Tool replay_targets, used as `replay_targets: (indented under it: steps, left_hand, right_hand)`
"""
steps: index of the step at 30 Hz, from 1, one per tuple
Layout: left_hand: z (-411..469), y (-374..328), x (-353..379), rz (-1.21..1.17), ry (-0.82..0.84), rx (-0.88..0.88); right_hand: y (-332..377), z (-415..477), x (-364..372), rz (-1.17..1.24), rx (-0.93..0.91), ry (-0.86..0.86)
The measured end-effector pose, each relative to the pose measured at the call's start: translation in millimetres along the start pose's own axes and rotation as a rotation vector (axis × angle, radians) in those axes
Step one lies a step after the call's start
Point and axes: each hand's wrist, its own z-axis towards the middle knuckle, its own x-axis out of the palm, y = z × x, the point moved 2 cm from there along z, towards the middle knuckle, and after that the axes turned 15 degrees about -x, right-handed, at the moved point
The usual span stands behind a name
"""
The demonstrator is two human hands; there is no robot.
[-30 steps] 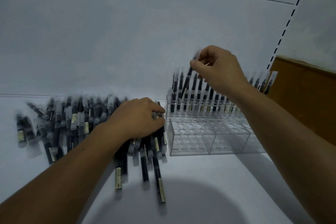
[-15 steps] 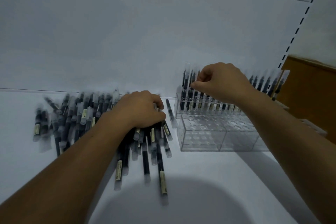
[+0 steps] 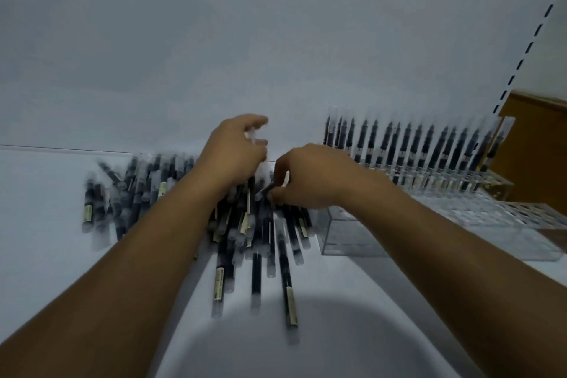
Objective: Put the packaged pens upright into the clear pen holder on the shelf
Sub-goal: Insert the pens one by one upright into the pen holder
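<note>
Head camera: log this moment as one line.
stage: picking from pen pile | right hand: pinches one pen | left hand: over pile, grip blurred | pen holder: upright pens at back

Bare left hand (image 3: 233,153), bare right hand (image 3: 310,178), forearms uncovered.

We see a white shelf (image 3: 46,255) carrying pens (image 3: 129,193) and a clear holder (image 3: 460,224).
Our pens lie flat in a loose heap from the shelf's back edge toward its front; just right of them stands the holder, its rear rows filled with upright pens.
</note>
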Motion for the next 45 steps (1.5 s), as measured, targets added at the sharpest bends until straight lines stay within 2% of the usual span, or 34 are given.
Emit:
replay_targets:
  steps: [4, 7, 13, 18, 21, 25, 29, 33, 38, 41, 45]
  left_hand:
    - [2, -4, -16, -0.491, -0.035, -0.082]
    - [0, -8, -20, -0.685, -0.017, -0.076]
    - [-2, -12, -18, -0.779, -0.074, -0.002]
    - [-6, -14, -16, -0.724, -0.055, 0.044]
    - [-9, -15, -18, -0.63, -0.074, 0.063]
    - [-8, -15, -18, -0.618, -0.068, 0.027]
    - [-6, -14, -15, -0.662, -0.038, -0.014]
    - [-12, -17, -16, -0.647, -0.012, 0.038]
    - [-14, -19, -10, -0.664, 0.029, 0.015]
    - [-14, -21, -5, -0.671, 0.072, 0.003]
    - [-20, -22, 2, -0.547, 0.097, 0.083]
  right_hand:
    - [1, 9, 8, -0.038, 0.013, -0.018]
    - [-2, 11, 10, 0.06, 0.043, 0.005]
    - [-5, -1, -3, 0.301, 0.037, -0.099]
    - [2, 4, 6, 0.11, -0.042, -0.003]
    - [6, 5, 7, 0.11, -0.082, 0.047]
    - [3, 4, 5, 0.235, -0.054, 0.004]
    - [-1, 0, -1, 0.397, 0.015, -0.163]
    - [-8, -6, -11, 0.5, 0.045, -0.377]
    - [-21, -25, -32, 0.788, 0.056, -0.685]
    - [-36, -43, -45, 0.852, 0.067, -0.88]
    - [-61, -61, -51, 0.839, 0.128, -1.077]
